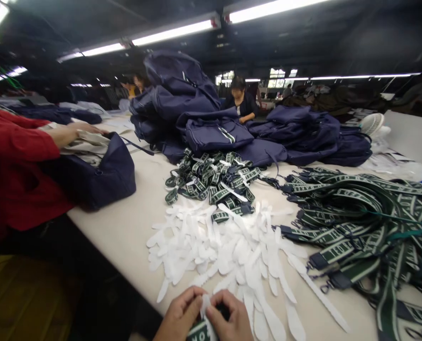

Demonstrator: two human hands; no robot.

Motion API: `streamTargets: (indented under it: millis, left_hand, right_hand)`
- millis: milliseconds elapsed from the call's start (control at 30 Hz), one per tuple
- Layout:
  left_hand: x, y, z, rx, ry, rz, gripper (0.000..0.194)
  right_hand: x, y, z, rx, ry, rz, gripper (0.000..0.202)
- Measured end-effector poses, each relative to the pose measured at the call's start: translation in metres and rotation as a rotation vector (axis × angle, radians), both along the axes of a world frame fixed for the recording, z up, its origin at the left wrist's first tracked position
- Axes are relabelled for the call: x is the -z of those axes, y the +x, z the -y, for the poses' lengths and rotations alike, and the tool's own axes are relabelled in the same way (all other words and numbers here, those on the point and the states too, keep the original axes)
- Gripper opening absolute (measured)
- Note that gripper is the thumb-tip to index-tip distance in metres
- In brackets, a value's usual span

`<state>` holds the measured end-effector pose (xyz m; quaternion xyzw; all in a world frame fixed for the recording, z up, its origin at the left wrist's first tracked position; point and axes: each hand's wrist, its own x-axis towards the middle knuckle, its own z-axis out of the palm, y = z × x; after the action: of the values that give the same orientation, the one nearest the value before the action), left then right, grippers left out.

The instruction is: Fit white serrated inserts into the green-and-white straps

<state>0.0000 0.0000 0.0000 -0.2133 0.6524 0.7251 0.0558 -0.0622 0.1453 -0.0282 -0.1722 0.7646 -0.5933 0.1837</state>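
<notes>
At the table's near edge, my left hand (182, 313) pinches a white toothed strip (204, 303) between thumb and fingers. My right hand (231, 315) is closed on the same strip from the other side. The strip lies around a folded dark green strap (197, 331) with white lettering, partly hidden under my hands. Just beyond them spreads a loose heap of similar white strips (232, 251). Behind that heap is a pile of rolled green straps (211, 177), several with white strips around them.
Long green straps (360, 227) with metal clips lie at the right. Navy bags (196, 104) are stacked at the back. At the left, a person in a red sleeve (22, 147) handles a navy bag (114, 175). Another person (241, 102) is behind the stack.
</notes>
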Motion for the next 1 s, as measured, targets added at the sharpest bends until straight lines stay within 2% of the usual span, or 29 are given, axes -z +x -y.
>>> streamTargets:
  millis: [100,233,400,533,700,833,1000]
  left_hand:
    - [-0.016,-0.004,-0.004,-0.045,-0.183,-0.041,0.049]
    - [-0.017,-0.012,-0.007,-0.089,-0.233,0.003,0.040]
    - [-0.018,-0.011,-0.016,-0.171,-0.462,-0.086,0.032]
    - [-0.019,-0.008,-0.021,-0.168,-0.700,-0.185,0.027]
    - [-0.011,-0.002,-0.021,-0.155,-1.055,-0.403,0.021]
    - [-0.005,0.002,-0.018,-0.124,-1.223,-0.569,0.013]
    - [-0.006,0.006,-0.016,-0.090,-1.350,-0.690,0.007]
  right_hand:
    - [-0.023,-0.002,0.000,0.021,-0.075,0.084,0.019]
    - [-0.035,-0.014,-0.001,0.026,-0.109,0.098,0.012]
    - [-0.040,-0.019,-0.007,0.007,-0.042,0.139,0.013]
    - [-0.042,-0.018,-0.008,0.016,0.009,0.161,0.020]
    - [-0.039,-0.015,-0.004,0.037,0.074,0.239,0.019]
    - [-0.035,-0.010,0.000,0.062,0.053,0.202,0.014]
    - [-0.036,-0.007,-0.004,0.055,-0.072,0.208,0.015]
